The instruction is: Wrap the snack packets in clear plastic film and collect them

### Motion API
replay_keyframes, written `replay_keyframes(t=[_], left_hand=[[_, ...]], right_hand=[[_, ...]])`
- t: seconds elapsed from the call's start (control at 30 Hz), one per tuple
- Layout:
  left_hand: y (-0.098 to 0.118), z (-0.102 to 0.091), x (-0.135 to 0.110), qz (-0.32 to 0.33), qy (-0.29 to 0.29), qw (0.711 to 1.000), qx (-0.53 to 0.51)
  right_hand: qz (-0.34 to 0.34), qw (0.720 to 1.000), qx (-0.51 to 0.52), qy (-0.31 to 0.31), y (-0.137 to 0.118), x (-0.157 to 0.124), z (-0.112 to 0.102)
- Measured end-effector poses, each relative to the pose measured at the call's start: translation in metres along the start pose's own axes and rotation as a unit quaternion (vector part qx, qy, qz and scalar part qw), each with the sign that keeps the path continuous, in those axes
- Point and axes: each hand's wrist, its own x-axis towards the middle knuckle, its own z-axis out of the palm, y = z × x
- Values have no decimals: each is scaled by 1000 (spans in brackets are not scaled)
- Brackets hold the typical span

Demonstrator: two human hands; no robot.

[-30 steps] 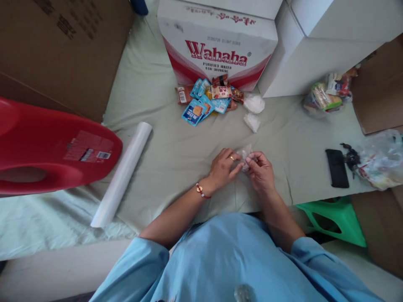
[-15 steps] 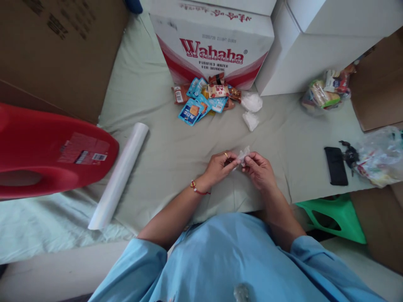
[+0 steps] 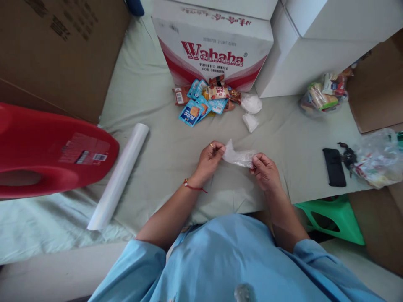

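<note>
A thin, clear plastic bag (image 3: 239, 157) is stretched between my hands above the pale green cloth. My left hand (image 3: 209, 161) pinches its left end between thumb and fingers; a ring and a red bracelet are on that side. The other end is gripped by my right hand (image 3: 265, 170), thumb on top. Beyond the hands lies a pile of snack packets (image 3: 203, 102), blue, brown and red. Beside the pile are two crumpled white plastic bundles (image 3: 251, 103), one nearer to me than the other.
A white and red water carton (image 3: 214, 54) stands behind the snacks. To the left are a white plastic roll (image 3: 119, 176) and a red plastic object (image 3: 53, 151). A black phone (image 3: 334, 167), keys and bagged goods (image 3: 378, 163) lie right, above a green stool (image 3: 336, 218).
My hands have moved apart, the left one leftward and the right one slightly rightward. The plastic bag, bunched up before, is now drawn out into a longer strip.
</note>
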Motion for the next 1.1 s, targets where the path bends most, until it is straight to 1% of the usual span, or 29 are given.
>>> replay_keyframes(t=[0.07, 0.13, 0.2, 0.23, 0.27, 0.3, 0.33, 0.4, 0.43, 0.47, 0.5, 0.57, 0.6, 0.63, 0.67, 0.7, 0.8, 0.87, 0.93, 0.97, 1.03, 1.1], left_hand=[[-2, 0, 3, -33, 38, 996, -71], [-2, 0, 5, -71, 48, 988, -130], [-1, 1, 5, -99, 39, 982, -158], [0, 2, 5, -108, 32, 980, -162], [1, 2, 4, -112, 27, 980, -162], [2, 3, 4, -112, 25, 981, -159], [3, 3, 3, -109, 25, 982, -154], [5, 4, 1, -97, 26, 984, -145], [6, 4, 0, -91, 24, 986, -141], [6, 5, 0, -87, 21, 986, -137], [7, 5, -1, -85, 17, 987, -134], [7, 5, -2, -81, 11, 989, -127], [8, 5, -2, -80, 8, 989, -124], [8, 5, -2, -80, 6, 989, -122], [9, 5, -2, -82, 4, 989, -121], [10, 4, -2, -84, 2, 989, -123], [12, 2, 1, -98, 15, 984, -148], [14, 1, 1, -109, 29, 978, -174], [15, 2, 0, -125, 30, 972, -199], [14, 3, -1, -130, 20, 969, -207], [10, 5, -3, -127, -16, 971, -204], [4, 7, -3, -110, -59, 977, -171]], right_hand=[[14, 1000, -23, 5, 0, -2, -5], [39, 997, -71, -12, 0, -6, -11], [70, 982, -159, -77, -4, -10, -21], [76, 967, -216, -114, -7, -12, -26], [66, 950, -275, -132, -11, -14, -31], [39, 936, -329, -122, -17, -15, -36], [-3, 924, -373, -80, -23, -16, -39], [-100, 904, -414, 39, -35, -17, -37], [-143, 896, -413, 77, -40, -16, -32], [-179, 893, -406, 83, -42, -14, -25], [-209, 891, -398, 60, -43, -12, -15], [-253, 889, -382, -16, -37, -5, 8], [-264, 888, -374, -46, -32, -1, 18], [-264, 891, -365, -65, -26, 3, 26], [-251, 901, -348, -72, -21, 6, 32], [-228, 916, -322, -72, -16, 10, 34], [-138, 967, -207, -62, -9, 15, 29], [-95, 985, -136, -46, -9, 14, 22], [-76, 992, -100, -20, -10, 12, 17], [-74, 993, -90, -6, -10, 10, 17], [-75, 994, -76, 14, -9, 7, 19], [-69, 996, -58, 20, -9, 5, 23]])
